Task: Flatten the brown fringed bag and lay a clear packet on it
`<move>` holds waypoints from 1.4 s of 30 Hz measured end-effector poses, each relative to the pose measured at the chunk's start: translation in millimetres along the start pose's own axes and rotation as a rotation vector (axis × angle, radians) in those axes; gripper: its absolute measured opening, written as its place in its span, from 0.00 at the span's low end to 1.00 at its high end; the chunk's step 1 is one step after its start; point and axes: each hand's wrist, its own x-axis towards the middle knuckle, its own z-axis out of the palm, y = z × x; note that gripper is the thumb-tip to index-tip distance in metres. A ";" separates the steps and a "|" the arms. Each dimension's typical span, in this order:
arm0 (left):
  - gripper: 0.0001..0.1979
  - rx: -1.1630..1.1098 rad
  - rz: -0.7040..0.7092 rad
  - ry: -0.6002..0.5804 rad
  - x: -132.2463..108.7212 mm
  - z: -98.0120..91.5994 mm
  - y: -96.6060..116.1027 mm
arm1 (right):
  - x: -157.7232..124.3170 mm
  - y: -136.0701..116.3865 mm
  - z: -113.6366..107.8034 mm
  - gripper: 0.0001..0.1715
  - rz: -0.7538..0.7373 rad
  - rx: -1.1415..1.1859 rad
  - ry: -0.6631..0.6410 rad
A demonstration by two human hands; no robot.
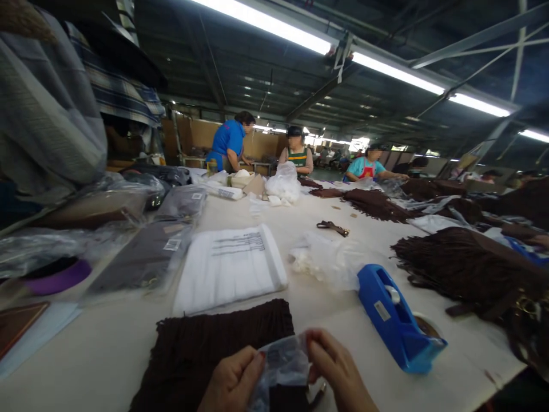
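Observation:
Between my two hands a small clear plastic bag [285, 361] is stretched at the bottom middle of the view. The fingers of my left hand [234, 379] are closed on its left edge. Those of my right hand [330, 363] pinch its upper right side. Under and behind them lies a dark brown fringed piece [218, 337], flat on the table. Below the bag a dark brown part with a bit of metal shows by my right hand; what it belongs to I cannot tell.
A blue tape dispenser [398, 320] stands right of my hands. Beyond the fringed piece lies a stack of printed white bags [231, 263]. Crumpled clear plastic [326, 260], a dark strap [333, 228] and brown fringed goods [467, 263] lie farther out. Several people work across the table [317, 337].

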 end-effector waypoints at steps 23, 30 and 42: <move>0.21 -0.411 -0.066 0.415 -32.0 -21.1 -33.5 | -33.6 33.9 58.4 0.24 0.077 0.194 0.112; 0.22 -0.131 -0.053 0.537 -34.5 -44.0 -49.5 | -32.7 43.9 74.1 0.26 0.220 0.279 0.149; 0.07 0.908 -0.002 0.629 14.2 -80.6 -31.4 | 22.7 49.8 79.2 0.30 -0.295 -0.817 0.145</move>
